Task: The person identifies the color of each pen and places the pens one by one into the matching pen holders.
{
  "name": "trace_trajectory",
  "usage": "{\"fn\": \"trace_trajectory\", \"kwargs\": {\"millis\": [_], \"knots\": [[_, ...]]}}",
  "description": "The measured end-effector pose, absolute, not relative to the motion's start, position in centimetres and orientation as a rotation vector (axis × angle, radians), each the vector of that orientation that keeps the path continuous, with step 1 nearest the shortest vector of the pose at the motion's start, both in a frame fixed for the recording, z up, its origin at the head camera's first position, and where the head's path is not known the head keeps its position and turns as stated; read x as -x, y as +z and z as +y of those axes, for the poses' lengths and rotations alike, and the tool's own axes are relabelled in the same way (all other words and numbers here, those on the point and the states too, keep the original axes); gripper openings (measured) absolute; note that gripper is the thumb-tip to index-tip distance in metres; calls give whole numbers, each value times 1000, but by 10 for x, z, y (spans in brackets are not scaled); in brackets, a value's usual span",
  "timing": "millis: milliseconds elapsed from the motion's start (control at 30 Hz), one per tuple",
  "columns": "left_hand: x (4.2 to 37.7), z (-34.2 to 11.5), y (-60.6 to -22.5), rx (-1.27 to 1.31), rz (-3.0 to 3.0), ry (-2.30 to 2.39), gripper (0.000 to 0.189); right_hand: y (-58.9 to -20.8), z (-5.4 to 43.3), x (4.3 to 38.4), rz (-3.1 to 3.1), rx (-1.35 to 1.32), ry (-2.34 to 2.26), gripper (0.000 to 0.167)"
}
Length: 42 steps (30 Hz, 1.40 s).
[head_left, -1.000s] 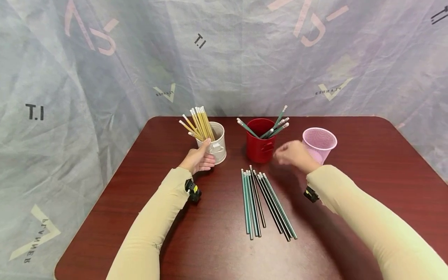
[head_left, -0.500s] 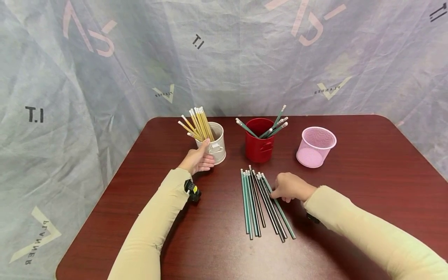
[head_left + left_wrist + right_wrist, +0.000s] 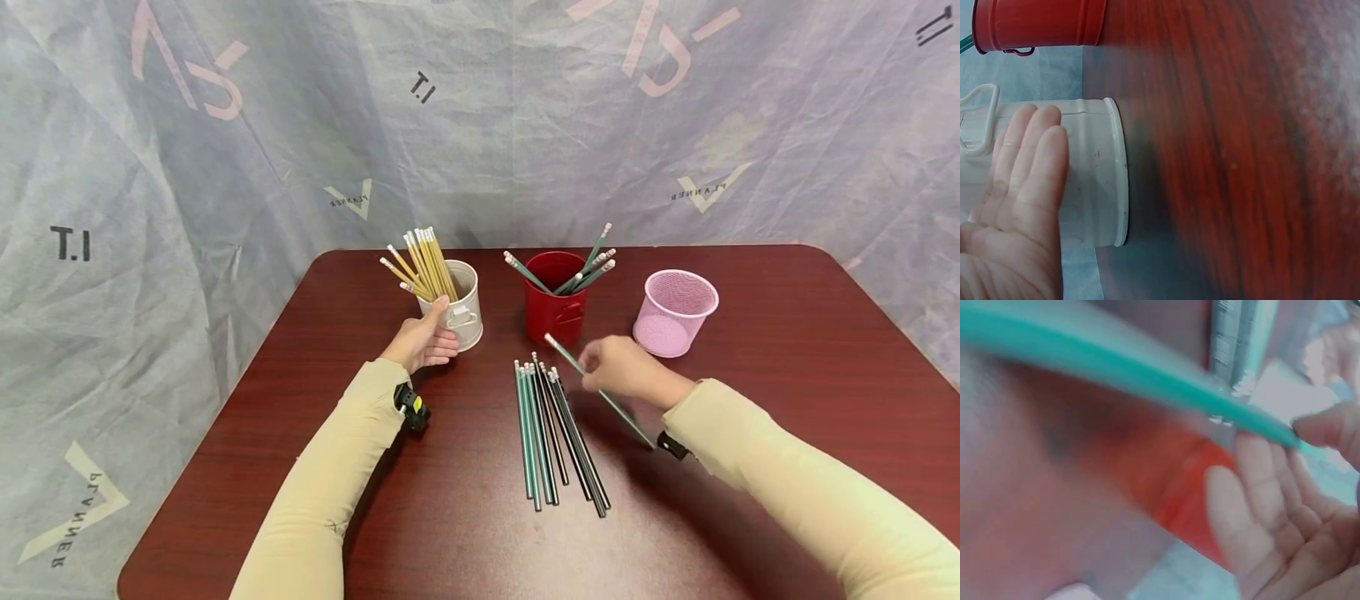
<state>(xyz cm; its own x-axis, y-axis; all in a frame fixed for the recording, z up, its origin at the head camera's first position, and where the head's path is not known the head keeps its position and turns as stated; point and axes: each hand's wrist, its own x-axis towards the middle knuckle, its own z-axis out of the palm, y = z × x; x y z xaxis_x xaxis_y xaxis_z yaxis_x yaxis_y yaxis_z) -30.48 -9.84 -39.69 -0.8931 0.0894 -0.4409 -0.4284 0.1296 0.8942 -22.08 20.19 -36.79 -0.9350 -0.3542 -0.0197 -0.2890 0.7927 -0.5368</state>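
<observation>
My left hand [image 3: 423, 340] rests against a white metal bucket [image 3: 470, 332], thumb at the rim. In the left wrist view its fingers [image 3: 1041, 165] lie straight along the bucket's side. Yellow pencils [image 3: 432, 267] with white erasers lean inside that bucket. Between thumb and fingers my right hand [image 3: 633, 371] pinches a green pencil [image 3: 626, 417], tilted with its eraser end toward a red bucket [image 3: 551, 318]. Several green pencils [image 3: 527, 272] stand in the red bucket. Left of the right hand, more green pencils [image 3: 535, 450] and black pencils [image 3: 581, 450] lie on the table.
A pink mesh cup [image 3: 663, 329] stands to the right of the red bucket, behind the right hand. The brown wooden table [image 3: 322, 300] has rounded far corners. A grey printed cloth [image 3: 480, 150] hangs behind it.
My right hand came down from beside the red bucket to the loose pencils, took the rightmost green one, and lifted it up toward the buckets. The left hand has stayed at the white bucket.
</observation>
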Motion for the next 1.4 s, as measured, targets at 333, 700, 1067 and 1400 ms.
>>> {"fn": "trace_trajectory", "kwargs": {"millis": [333, 700, 1067, 1400], "knots": [[306, -98, -396, 309, 2031, 1817, 82, -330, 196, 224, 2671, 472, -2090, 23], [305, -101, -397, 309, 2032, 1812, 82, -314, 192, 232, 2398, 557, -2874, 25], [305, -102, -398, 287, 2041, 1810, 82, -324, 188, 244, 2654, 320, -2764, 24], [303, -101, -396, 294, 2036, 1814, 81, -336, 197, 257, 2801, -98, -2632, 25]]}}
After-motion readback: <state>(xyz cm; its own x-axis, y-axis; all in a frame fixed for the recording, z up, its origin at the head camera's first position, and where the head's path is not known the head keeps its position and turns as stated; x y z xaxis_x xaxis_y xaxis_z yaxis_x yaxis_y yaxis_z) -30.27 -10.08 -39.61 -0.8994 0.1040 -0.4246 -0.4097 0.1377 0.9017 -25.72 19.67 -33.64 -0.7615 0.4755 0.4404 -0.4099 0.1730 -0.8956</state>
